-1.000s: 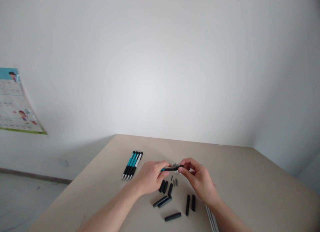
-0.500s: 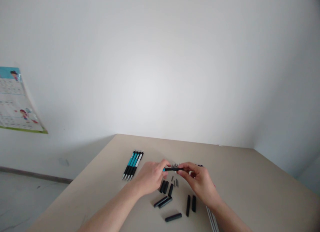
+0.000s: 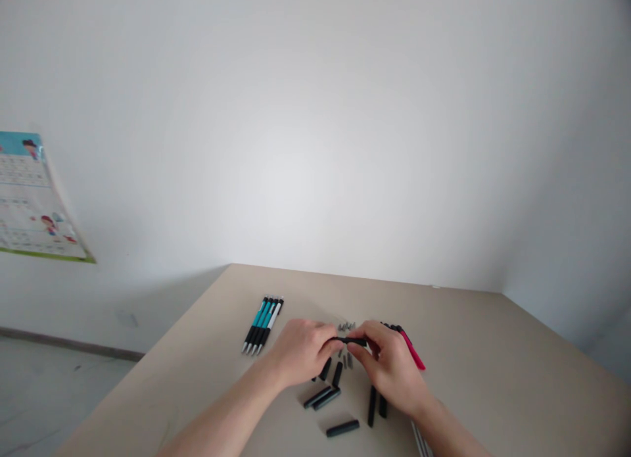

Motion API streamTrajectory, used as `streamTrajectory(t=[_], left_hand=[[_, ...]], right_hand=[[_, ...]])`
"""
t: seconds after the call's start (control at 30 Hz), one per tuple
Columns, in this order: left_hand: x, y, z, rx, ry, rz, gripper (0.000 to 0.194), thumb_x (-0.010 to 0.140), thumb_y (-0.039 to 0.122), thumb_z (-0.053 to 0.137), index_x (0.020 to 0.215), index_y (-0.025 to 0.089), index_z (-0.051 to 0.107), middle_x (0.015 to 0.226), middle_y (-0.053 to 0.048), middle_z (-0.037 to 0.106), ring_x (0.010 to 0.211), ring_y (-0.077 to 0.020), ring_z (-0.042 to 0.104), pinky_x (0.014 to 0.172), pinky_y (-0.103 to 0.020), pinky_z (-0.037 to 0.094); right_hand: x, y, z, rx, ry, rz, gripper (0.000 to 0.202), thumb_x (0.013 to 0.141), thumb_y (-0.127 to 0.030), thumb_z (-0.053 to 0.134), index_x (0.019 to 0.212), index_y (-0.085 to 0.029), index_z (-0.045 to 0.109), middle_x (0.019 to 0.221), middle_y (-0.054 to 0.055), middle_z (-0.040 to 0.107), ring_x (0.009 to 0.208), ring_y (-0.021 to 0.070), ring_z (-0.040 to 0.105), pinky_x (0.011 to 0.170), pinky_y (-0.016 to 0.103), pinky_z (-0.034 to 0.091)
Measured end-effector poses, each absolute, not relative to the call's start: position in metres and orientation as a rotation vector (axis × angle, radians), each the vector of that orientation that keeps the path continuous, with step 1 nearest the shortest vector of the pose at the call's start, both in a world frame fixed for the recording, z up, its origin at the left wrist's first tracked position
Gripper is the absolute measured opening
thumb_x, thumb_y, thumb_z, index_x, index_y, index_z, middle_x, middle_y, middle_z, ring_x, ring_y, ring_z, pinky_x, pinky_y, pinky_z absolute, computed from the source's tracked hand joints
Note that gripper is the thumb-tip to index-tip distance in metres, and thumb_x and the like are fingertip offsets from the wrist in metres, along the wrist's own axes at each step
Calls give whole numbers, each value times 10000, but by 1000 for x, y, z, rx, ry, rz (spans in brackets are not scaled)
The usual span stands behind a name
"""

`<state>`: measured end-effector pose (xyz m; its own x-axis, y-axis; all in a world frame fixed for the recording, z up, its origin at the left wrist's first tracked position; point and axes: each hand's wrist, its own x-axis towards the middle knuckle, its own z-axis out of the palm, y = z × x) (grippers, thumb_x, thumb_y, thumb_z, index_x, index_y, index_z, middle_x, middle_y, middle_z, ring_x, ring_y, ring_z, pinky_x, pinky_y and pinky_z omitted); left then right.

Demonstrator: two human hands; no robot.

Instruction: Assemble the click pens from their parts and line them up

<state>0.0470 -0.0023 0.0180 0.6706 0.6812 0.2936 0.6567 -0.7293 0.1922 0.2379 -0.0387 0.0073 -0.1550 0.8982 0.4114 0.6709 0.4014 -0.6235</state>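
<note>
My left hand [image 3: 304, 350] pinches one end of a pen part, most of which is hidden behind its fingers. Between both sets of fingertips lies a black pen grip [image 3: 357, 342], held level above the table, and my right hand [image 3: 392, 365] is closed on it at thumb and forefinger. Below the hands are several loose black grips [image 3: 342, 429], some partly covered by the hands. Small silver pen tips [image 3: 346, 326] lie just beyond the fingers, with thin grey pieces [image 3: 350, 360], perhaps springs, nearer to me.
Several whole pens [image 3: 258, 330], teal and white with black grips, lie side by side at the left. Red and black pen parts [image 3: 413, 350] show beyond my right hand. Thin silvery rods [image 3: 419, 438] lie under my right forearm. A wall closes off the table's [image 3: 493, 352] far edge.
Both hands have drawn closer together around the black part. The blue bit by my left fingers is now hidden. My right hand has shifted slightly, uncovering the red part behind it.
</note>
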Motion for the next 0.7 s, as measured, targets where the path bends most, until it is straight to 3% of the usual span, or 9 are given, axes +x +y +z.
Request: streamTrajectory(t=[0.2,0.4,0.6,0.7], left_hand=[[49,-3,20,2789,1146,576,304,944,382,445,797,213,651,735,-28,686,670,-173,635,579,-243,374],[50,-4,21,2779,1179,596,335,938,413,446,787,210,665,707,-31,684,653,-169,633,561,-240,360],[47,2,15,2771,1292,628,417,943,472,405,729,203,641,664,-36,672,624,-176,621,534,-258,321],[45,5,12,2730,1361,650,431,960,466,361,746,201,626,658,-36,666,628,-176,617,539,-259,314]], right_hand=[[235,-40,11,-1376,-1918,384,204,855,-282,514,704,-196,620,641,9,614,585,155,517,551,258,355],[234,-38,5,-1435,-1952,343,391,923,-351,402,576,-200,498,479,-27,452,457,118,391,472,252,252],[239,-39,5,-1462,-1875,381,513,954,-421,338,539,-191,532,451,-11,479,440,128,454,487,254,305],[241,-37,6,-1368,-1843,254,463,945,-440,379,620,-192,596,584,27,561,580,164,530,558,267,373]])
